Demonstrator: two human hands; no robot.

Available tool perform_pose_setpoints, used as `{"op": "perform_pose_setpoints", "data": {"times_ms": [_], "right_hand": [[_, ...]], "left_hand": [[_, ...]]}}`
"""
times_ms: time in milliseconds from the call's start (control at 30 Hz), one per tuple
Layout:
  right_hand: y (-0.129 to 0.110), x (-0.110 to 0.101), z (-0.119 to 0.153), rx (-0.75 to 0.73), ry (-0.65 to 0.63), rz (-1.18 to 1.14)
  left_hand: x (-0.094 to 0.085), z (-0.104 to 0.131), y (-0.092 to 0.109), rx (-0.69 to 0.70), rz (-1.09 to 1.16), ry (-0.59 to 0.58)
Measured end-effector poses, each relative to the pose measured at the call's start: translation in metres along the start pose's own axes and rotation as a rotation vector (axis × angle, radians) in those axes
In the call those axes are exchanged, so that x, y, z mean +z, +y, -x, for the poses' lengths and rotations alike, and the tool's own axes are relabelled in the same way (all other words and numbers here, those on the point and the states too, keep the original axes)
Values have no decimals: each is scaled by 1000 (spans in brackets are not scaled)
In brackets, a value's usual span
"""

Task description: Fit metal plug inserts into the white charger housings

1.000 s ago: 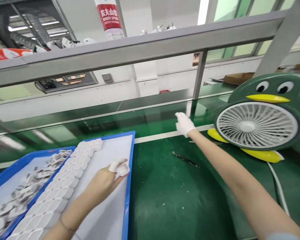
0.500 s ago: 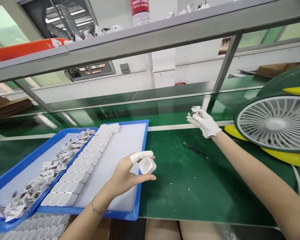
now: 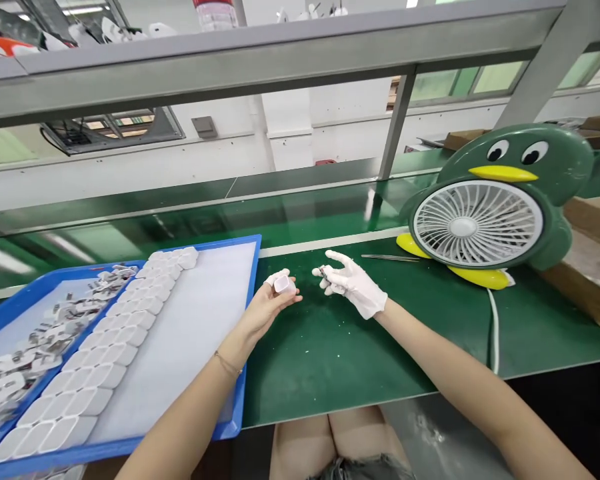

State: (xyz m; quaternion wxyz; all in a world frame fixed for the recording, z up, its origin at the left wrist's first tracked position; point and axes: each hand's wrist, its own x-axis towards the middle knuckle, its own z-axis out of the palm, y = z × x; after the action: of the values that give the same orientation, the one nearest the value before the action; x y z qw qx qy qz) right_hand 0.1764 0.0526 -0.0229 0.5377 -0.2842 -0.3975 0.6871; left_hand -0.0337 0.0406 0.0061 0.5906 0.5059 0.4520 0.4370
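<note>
My left hand (image 3: 270,303), with a white finger cot on the index finger, holds a small white plastic shell (image 3: 283,285) over the green bench top. My right hand (image 3: 353,285) wears a white glove and pinches a small dark metal part (image 3: 323,271) just to the right of the shell; the two hands are a few centimetres apart. To the left lies a blue tray (image 3: 243,333) with rows of white shells (image 3: 125,333) lined up along its left side.
A second blue tray (image 3: 10,300) further left holds several loose metal-and-white parts. A green penguin-shaped desk fan (image 3: 485,213) stands at the right, its white cable (image 3: 493,330) running to the bench edge. Tweezers (image 3: 387,257) lie near the fan. Cardboard boxes sit far right.
My right hand has come back from the conveyor at the rear with a small part and now sits close to my left hand. My left hand moved rightward off the tray with the shell.
</note>
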Motion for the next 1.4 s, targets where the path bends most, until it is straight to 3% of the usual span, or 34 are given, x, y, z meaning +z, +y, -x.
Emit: {"op": "perform_pose_setpoints", "data": {"times_ms": [100,233,333,400,500,667,767,833,1000,1100,1300,1400], "right_hand": [[2,-1,5,46,7,135],[1,-1,11,58,40,223],[4,-1,15,-38,-54,350],[7,0,17,-175,-115,566],[14,3,21,-441,-108,910],[21,5,24,-603,-49,1049],[19,6,24,-692,-128,1158],[17,7,24,-658,-176,1206],[17,11,28,-408,-88,1289],[17,13,29,-303,-123,1340],[22,10,29,-283,-177,1363],[27,9,31,-340,-159,1321]], "left_hand": [[-6,2,-9,14,-110,-42],[-3,7,-13,152,-593,-102],[-3,10,-17,210,-854,-114],[-5,11,-19,232,-901,-106],[-6,13,-21,252,-914,-100],[-4,14,-23,379,-955,-119],[-3,14,-24,462,-983,-101],[-3,14,-25,501,-1001,-100],[-2,12,-25,528,-1049,-100],[1,13,-25,505,-1084,-127],[6,15,-23,596,-1159,-151],[6,13,-20,677,-1157,-257]]}}
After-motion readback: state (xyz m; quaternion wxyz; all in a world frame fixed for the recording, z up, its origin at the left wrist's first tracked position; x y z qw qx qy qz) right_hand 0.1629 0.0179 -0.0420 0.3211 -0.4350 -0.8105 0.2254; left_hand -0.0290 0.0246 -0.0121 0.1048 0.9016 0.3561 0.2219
